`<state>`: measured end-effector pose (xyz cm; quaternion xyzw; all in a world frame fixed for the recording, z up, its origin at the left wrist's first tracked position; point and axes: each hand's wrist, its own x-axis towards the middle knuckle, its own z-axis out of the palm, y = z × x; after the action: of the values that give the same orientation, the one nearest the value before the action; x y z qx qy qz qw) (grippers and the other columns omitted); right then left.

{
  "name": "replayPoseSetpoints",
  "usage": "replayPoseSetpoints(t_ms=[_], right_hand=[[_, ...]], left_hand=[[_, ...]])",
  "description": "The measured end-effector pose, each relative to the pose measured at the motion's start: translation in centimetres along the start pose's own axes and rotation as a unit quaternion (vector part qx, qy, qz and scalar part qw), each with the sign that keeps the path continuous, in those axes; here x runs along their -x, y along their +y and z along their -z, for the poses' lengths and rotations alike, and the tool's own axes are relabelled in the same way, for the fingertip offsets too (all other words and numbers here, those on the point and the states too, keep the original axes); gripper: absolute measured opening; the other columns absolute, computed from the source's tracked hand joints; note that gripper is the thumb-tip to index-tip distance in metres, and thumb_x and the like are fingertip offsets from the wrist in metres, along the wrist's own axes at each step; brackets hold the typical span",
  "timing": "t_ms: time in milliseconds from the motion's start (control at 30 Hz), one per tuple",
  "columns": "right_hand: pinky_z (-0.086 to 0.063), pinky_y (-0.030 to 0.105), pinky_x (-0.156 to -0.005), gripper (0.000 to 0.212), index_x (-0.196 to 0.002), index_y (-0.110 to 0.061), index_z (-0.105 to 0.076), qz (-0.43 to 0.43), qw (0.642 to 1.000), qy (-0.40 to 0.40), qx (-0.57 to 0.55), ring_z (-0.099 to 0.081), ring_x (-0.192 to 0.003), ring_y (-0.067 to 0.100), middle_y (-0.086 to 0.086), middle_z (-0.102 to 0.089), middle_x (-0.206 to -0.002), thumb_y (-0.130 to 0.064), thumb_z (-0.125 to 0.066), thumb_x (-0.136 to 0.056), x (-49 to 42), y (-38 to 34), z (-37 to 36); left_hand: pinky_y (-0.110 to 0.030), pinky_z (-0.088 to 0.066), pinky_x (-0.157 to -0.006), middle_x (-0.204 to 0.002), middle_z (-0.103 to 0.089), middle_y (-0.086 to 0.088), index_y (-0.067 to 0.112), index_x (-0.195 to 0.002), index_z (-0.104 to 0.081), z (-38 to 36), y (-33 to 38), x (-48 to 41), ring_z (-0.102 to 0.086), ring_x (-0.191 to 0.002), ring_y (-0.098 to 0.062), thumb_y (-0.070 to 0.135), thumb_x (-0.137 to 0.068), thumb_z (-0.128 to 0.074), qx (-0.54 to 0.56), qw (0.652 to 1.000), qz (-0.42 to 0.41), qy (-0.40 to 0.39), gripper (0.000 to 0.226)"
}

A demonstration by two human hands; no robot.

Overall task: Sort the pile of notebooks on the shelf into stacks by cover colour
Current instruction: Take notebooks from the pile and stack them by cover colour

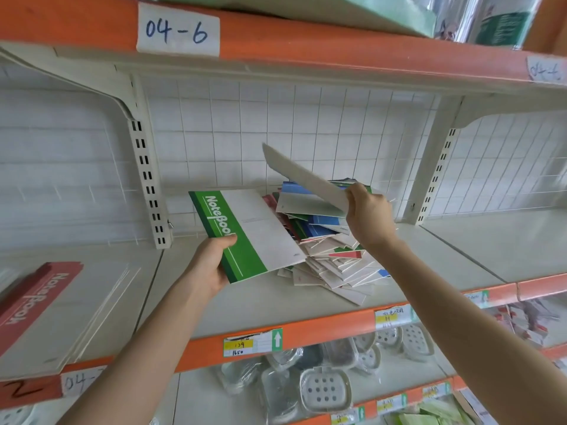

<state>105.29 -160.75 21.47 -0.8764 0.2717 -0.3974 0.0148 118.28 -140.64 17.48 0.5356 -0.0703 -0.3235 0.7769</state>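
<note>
My left hand [208, 265] grips a green "NoteBook" notebook [245, 234] by its spine; my right hand [368, 216] pinches a pale notebook [303, 176] above the mixed pile [331, 240]. Red "NoteBook" stack [40, 305] far left, bare shelf [171, 277] between; tag "04-6" [178, 30] overhead.

We are looking into a shop: orange-edged shelves [306, 329] are carrying price tags [252, 342] and wrapped soap dishes [324, 388].

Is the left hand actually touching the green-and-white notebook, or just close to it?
Touching. The head view shows the left hand gripping the green-and-white paper notebook at its near corner, thumb lying across the green band.
</note>
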Motion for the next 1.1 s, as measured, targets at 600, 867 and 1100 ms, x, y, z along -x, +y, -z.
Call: replayPoseSetpoints(t_ms=[600, 867, 1100], right_hand=[[-0.044, 0.023, -0.044, 0.027, -0.076, -0.006, -0.059, -0.145, 0.932, -0.218, -0.249, -0.052, -0.039, 0.012, 0.005, -0.054, -0.057, -0.003, -0.038, -0.092, 4.8, -7.0, -2.6], [-0.05, 0.035, -0.078, 0.025, -0.108, -0.005, -0.064, -0.005, 0.99, -0.122, -0.071, -0.056, -0.095, 0.027, 0.012, -0.063, -0.108, -0.01, -0.044, -0.093, 1.9, -6.5, -3.6], [-0.037, 0.04, -0.096, 0.041, -0.131, -0.01, -0.046, 0.003, 0.975, -0.203, 0.095, -0.039, -0.122, 0.031, 0.013, -0.046, -0.131, -0.033, -0.04, -0.097, -1.7, -6.7, -6.1]], left_hand=[[-0.039, -0.048, -0.068, -0.101, -0.066, -0.01, 0.016, -0.102, -0.059, 4.7, -1.3, 0.4, -0.063, -0.09, -0.024, 0.029, -0.097, -0.046, 0.055, 0.998, 0.012, -0.032, 0.018], [-0.039, -0.048, -0.067, -0.101, -0.065, -0.012, 0.009, -0.118, -0.054, 5.2, -0.8, -0.1, -0.062, -0.088, -0.027, 0.01, -0.094, -0.049, 0.03, 0.999, 0.035, -0.007, 0.024], [-0.039, -0.047, -0.064, -0.093, -0.064, -0.011, 0.012, -0.1, -0.057, 5.2, 0.0, 0.3, -0.061, -0.082, -0.026, 0.007, -0.094, -0.049, 0.013, 1.0, 0.026, 0.01, 0.012]])
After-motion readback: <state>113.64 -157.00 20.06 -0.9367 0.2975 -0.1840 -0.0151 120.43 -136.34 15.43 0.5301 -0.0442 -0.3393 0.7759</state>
